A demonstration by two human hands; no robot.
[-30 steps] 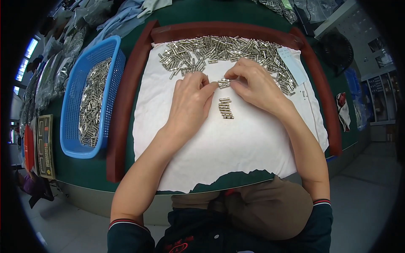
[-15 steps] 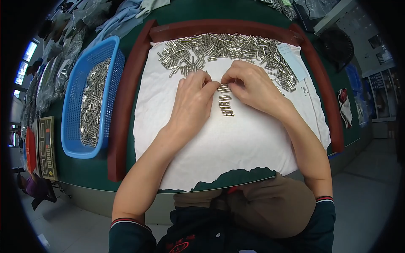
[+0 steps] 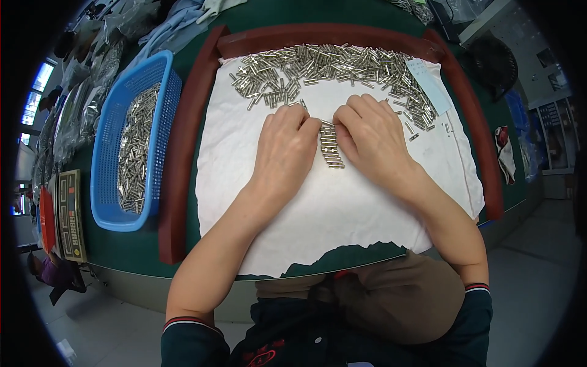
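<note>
grip: left hand point(image 3: 285, 144) and right hand point(image 3: 372, 139) curled either side of the far end of a column of metal pins point(image 3: 331, 147); pinch hidden, hold unclear; column runs toward the tabletop's point(image 3: 350, 255) near edge, pins crosswise, hands equally near

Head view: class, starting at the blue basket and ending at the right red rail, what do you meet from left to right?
Blue basket, left red rail, left hand, row of metal pins, right hand, right red rail.
</note>
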